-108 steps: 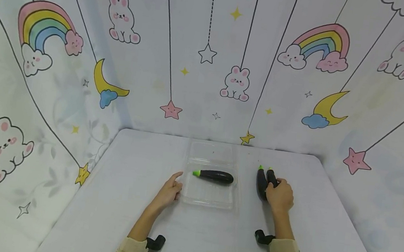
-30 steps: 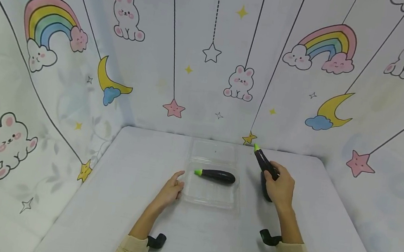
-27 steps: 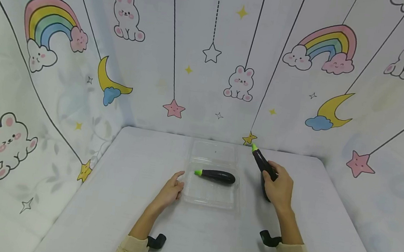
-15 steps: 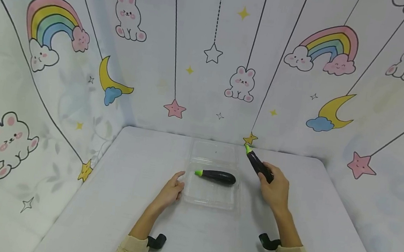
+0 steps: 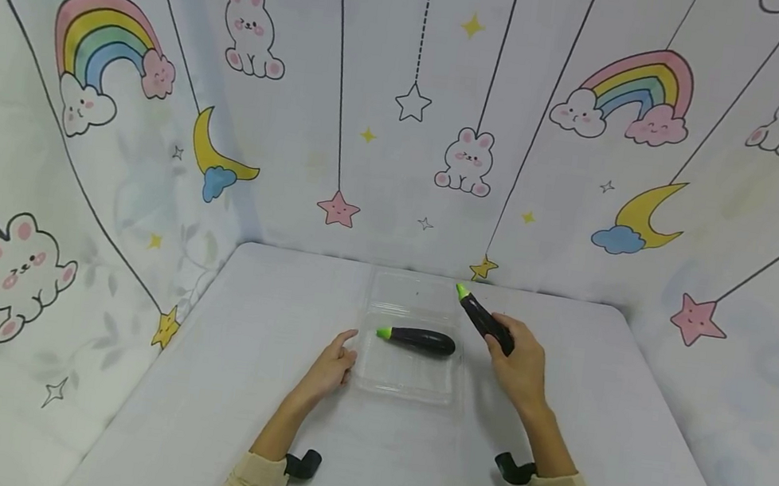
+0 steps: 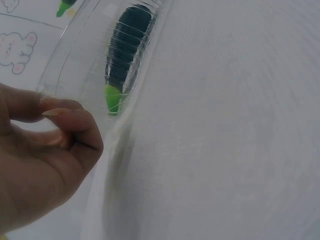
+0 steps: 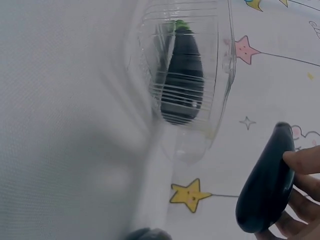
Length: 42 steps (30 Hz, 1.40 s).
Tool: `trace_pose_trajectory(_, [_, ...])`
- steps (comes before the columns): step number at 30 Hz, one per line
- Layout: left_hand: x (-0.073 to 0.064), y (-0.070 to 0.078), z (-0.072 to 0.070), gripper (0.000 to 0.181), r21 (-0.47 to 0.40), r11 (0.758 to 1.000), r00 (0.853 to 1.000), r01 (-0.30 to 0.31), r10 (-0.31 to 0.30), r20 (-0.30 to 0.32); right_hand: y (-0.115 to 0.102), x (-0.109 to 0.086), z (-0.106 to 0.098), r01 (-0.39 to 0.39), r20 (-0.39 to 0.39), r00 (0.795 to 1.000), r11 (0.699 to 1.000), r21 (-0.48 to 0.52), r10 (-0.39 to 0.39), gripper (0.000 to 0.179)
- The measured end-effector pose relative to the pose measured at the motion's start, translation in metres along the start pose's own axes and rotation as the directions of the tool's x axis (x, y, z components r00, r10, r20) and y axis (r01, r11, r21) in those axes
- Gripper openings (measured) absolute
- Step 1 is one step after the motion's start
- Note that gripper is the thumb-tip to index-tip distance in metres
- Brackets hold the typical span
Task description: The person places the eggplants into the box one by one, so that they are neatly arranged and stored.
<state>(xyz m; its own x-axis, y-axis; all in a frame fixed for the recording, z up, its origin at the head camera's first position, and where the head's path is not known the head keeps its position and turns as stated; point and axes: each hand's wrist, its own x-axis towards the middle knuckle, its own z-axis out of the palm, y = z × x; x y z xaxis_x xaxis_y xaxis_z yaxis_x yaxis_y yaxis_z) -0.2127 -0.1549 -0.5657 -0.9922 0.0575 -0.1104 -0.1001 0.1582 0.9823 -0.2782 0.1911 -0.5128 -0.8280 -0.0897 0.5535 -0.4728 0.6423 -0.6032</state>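
Where the white table (image 5: 215, 383) ends on the far side, a printed curtain (image 5: 398, 164) hangs. At the left, my left hand (image 5: 329, 368) is at the edge of a clear tray (image 5: 403, 379), index finger toward the rim, other fingers bent; whether they pinch the plastic I cannot tell. One eggplant (image 5: 421, 341) lies crosswise in the tray's near part, green tip left. Farther right, my right hand (image 5: 522, 370) grips a second eggplant (image 5: 481, 322) by its thick end, green tip slanting far and left, beside the tray's far part. A dark rounded thing (image 7: 148, 234), mostly cut off, shows in the right wrist view.
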Motion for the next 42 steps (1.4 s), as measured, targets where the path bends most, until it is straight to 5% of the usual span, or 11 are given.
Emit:
trace_pose_trajectory(19, [-0.001,0.005,0.0,0.054,-0.007,1.0,1.0,-0.007,0.008,0.017,-0.006,-0.003,0.008,0.124,0.109,0.987,0.992,-0.017,-0.121,0.045])
trace_pose_trajectory(42, [0.001,0.003,0.001,0.054,-0.01,1.0,1.0,0.005,-0.004,0.012,-0.023,-0.009,0.032,0.277,0.289,0.92,0.961,0.001,-0.265,0.045])
